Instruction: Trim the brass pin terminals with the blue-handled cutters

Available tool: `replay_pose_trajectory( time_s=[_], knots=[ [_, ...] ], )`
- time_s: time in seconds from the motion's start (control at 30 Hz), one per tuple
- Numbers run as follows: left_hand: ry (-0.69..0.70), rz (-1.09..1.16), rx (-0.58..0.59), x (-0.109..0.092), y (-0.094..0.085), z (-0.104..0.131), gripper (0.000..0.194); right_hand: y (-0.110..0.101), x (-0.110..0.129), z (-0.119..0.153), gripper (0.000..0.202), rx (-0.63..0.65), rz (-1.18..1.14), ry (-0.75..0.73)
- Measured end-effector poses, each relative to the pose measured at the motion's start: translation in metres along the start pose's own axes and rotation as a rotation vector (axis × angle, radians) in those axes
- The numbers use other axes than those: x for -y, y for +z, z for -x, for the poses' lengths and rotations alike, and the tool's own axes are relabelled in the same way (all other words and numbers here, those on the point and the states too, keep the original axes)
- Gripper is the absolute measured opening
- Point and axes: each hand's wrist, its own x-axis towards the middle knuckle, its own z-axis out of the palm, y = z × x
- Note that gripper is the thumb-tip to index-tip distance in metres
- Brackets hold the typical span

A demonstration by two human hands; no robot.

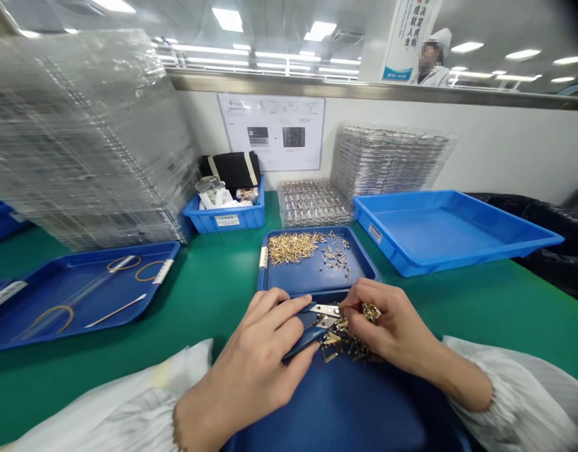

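My left hand is wrapped round a pair of pliers with dark blue handles and silver metal jaws. The jaw tips point right, up against the fingertips of my right hand. That hand is closed, with several small gold-coloured metal pins showing between its fingers. What sits right at the jaws is hidden by the fingertips. Below both hands, a heap of similar pins lies in a dark blue tray. Just behind, a smaller blue tray holds more pins, piled left and scattered right.
A light blue tray stands at the right. Clear plastic trays are stacked high at left and back right. A blue bin holds odds and ends. The left tray carries rubber bands and a thin stick. Beyond the partition is a person.
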Motion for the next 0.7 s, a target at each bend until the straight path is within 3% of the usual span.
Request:
replay_pose_trajectory(
  time_s=[0.17,0.27,0.47,0.7],
  knots=[
    [-0.074,0.114,-0.095,-0.0031,0.0009,-0.0023,0.014,0.0010,-0.0017,-0.0019,0.011,-0.041,-0.244,0.162],
    [-0.135,0.168,-0.055,-0.0017,0.0022,-0.0017,0.017,0.0004,-0.0017,-0.0029,0.010,0.008,-0.267,0.212],
    [-0.039,0.123,0.089,0.0017,0.0004,0.0009,0.013,-0.0045,0.0015,-0.0011,0.011,0.154,0.160,-0.071],
    [0.064,-0.021,0.137,0.0000,0.0001,0.0005,0.006,0.0001,-0.0057,0.0000,0.008,0.188,0.368,-0.171]
  ],
)
